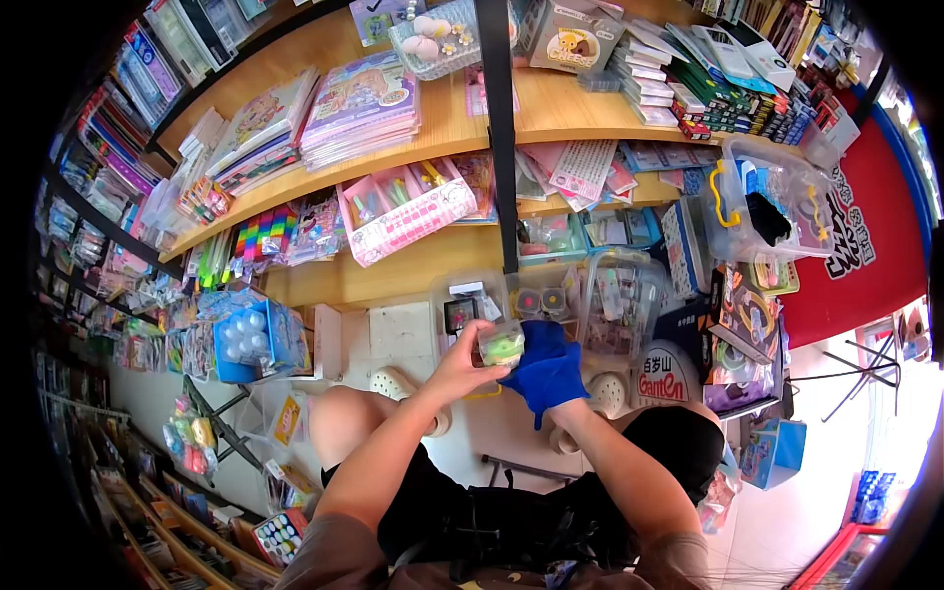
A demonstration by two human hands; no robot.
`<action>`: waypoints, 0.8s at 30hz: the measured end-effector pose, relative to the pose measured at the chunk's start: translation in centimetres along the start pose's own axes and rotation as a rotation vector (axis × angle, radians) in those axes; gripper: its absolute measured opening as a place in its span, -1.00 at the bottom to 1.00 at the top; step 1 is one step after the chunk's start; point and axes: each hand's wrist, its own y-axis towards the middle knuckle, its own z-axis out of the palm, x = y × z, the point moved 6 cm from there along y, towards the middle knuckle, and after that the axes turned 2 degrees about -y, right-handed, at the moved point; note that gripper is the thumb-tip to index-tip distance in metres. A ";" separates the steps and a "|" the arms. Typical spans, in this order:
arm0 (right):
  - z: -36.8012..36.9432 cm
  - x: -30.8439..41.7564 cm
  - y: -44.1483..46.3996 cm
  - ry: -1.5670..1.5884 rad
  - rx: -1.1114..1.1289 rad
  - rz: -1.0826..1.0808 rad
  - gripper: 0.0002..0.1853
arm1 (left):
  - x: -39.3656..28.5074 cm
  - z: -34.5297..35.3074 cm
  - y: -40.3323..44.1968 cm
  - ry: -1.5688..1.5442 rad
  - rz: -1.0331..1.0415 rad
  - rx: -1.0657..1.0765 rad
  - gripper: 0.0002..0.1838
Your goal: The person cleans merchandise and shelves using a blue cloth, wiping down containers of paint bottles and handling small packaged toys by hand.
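Observation:
My left hand (460, 368) is closed around a small clear package (502, 345) with something pale green inside, held up in front of me. A bunched blue cloth (543, 366) covers most of my right hand (567, 410), which grips it right beside the package. The cloth hides my right fingers. Beneath both hands, on the floor, stand a clear plastic bin (470, 285) with small boxed goods and another clear bin (621, 305) holding packets.
A wooden shelf (457, 130) with stacked books (362, 106) runs across the front, split by a black upright post (500, 147). At left is a blue box (258, 339); at right, a clear tub (767, 202) with yellow handles and a Ganten carton (669, 369).

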 end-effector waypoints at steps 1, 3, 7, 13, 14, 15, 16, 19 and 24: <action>-0.2 0.1 -0.1 -0.016 0.002 0.026 -0.59 | -0.3 0.2 0.0 0.012 -0.016 -0.006 -0.38; -0.1 -0.6 -0.4 -0.051 0.012 0.065 -0.54 | -0.7 0.5 0.1 -0.032 -0.016 -0.012 -0.39; 0.6 -3.3 -1.5 0.253 -0.002 0.076 -0.56 | -0.7 0.8 0.1 -0.118 0.004 -0.025 -0.40; 0.8 -5.1 -3.6 0.884 0.007 0.341 -0.78 | 0.0 0.8 0.1 -0.290 -0.077 -0.131 -0.48; 0.4 -4.5 -3.7 0.917 0.011 0.346 -0.80 | 0.1 0.8 0.1 -0.312 -0.106 -0.141 -0.52; 0.0 -3.7 -3.5 0.858 0.023 0.280 -0.81 | 0.2 0.8 0.1 -0.333 -0.135 -0.151 -0.56; -0.4 -3.0 -3.3 0.798 0.034 0.215 -0.82 | 0.3 0.9 0.1 -0.354 -0.165 -0.160 -0.60; -1.1 -1.5 -2.6 0.427 0.083 0.073 -0.84 | 1.4 1.1 0.5 -0.363 -0.144 -0.168 -0.65; -0.8 -1.3 -2.4 0.990 0.066 0.206 -0.72 | 2.0 1.2 1.1 -0.333 -0.153 -0.155 -0.71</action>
